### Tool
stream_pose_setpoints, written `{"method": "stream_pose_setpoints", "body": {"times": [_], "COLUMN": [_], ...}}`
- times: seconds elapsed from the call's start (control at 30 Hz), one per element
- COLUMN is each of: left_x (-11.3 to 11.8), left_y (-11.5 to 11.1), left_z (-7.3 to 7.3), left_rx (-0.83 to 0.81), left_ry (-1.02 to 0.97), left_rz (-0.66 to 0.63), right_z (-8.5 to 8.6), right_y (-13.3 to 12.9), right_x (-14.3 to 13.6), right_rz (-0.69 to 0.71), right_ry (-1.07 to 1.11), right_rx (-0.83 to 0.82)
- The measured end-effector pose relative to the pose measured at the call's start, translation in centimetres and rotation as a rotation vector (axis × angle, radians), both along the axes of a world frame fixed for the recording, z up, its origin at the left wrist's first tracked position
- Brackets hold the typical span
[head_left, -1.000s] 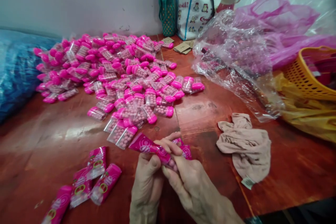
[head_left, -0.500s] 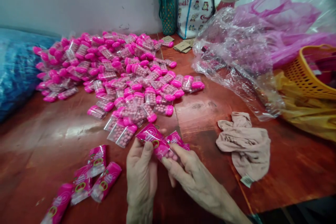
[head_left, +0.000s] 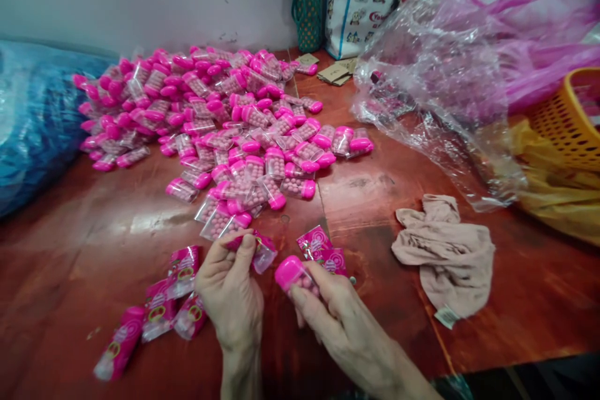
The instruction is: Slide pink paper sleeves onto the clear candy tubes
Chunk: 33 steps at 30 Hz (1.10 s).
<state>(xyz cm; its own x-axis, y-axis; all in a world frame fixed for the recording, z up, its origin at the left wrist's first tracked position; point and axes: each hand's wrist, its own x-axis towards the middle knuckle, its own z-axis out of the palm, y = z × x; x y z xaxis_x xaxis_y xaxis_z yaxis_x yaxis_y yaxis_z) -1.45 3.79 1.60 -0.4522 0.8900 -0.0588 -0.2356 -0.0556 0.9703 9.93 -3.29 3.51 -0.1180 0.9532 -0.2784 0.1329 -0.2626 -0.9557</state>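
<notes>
Between the thumb and fingers of my left hand (head_left: 234, 294) is a printed pink sleeve (head_left: 263, 252) with a clear end. My right hand (head_left: 335, 309) grips a small clear candy container (head_left: 291, 274) with a bright pink cap and pink balls inside. The two are apart. Just beyond my right hand, flat printed pink sleeves (head_left: 323, 250) lie on the table. Left of my left hand rest several containers in printed sleeves (head_left: 158, 303). A large heap of unsleeved candy containers (head_left: 220, 112) spreads across the table ahead.
A crumpled beige cloth (head_left: 450, 250) lies on the red-brown table (head_left: 365, 337) at right. Behind it are clear plastic wrapping (head_left: 435, 81), a pink bag (head_left: 534, 31) and a yellow basket (head_left: 562, 119). A blue bag (head_left: 37, 125) stands left; a white tote (head_left: 359, 6) is by the wall.
The printed sleeve and the candy container, together before, are now separate, one in each hand. My left hand has moved left. The view has shifted slightly.
</notes>
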Motion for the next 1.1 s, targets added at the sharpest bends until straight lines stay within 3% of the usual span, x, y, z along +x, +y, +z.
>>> {"method": "stream_pose_setpoints", "body": {"times": [0.27,0.53,0.7,0.83,0.97,1.1], "left_x": [0.9,0.4,0.4,0.8,1.1,1.3], "left_y": [-0.2,0.1,0.1,0.4,1.0,0.7], "left_z": [0.0,-0.1,0.3,0.7,1.2,1.1], "left_rx": [-0.115,-0.211,-0.204,-0.262,-0.218,-0.244], "left_ry": [-0.227,-0.312,-0.329,-0.382,-0.351,-0.275], "left_rz": [-0.135,-0.147,-0.191,-0.296,-0.361,-0.370], "right_z": [-1.6,-2.3,-2.3,-1.6,-0.3,0.5], "right_y": [0.9,1.3,1.6,1.4,1.1,0.7], "right_x": [-0.3,-0.1,0.8,1.2,1.4,1.4], "right_rz": [-0.006,-0.076,-0.116,0.020,0.209,0.263], "right_ry": [0.215,0.112,0.229,0.327,0.232,0.179], "right_rx": [-0.027,0.032,-0.008,-0.070,-0.116,-0.169]}}
